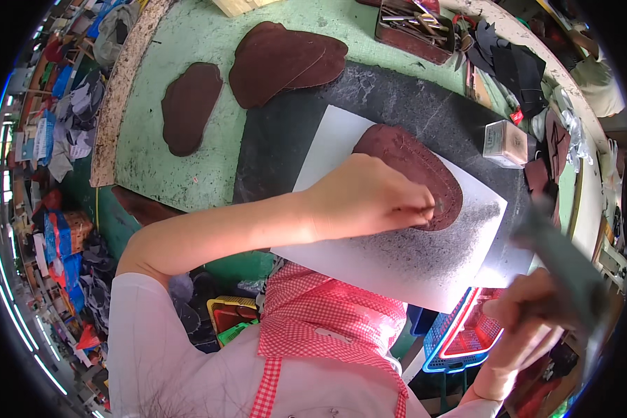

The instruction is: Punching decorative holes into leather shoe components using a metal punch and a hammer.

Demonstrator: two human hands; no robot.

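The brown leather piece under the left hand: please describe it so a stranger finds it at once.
On the dark slab lies a white sheet. The brown leather piece rests on it, under the left hand; the other brown pieces lie on green tabletop.

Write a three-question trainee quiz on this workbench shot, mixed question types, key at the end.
1. True or false: the left hand holds a small metal piece against the dark red-brown sole-shaped piece on the white sheet.
2. Multiple choice: the right hand grips A) a blurred, raised hammer-like tool; B) a brush; C) nothing.
3. Fill in: more brown pieces lie on the ___ part of the table, beyond the black slab.

Key: 1 true; 2 A; 3 green.
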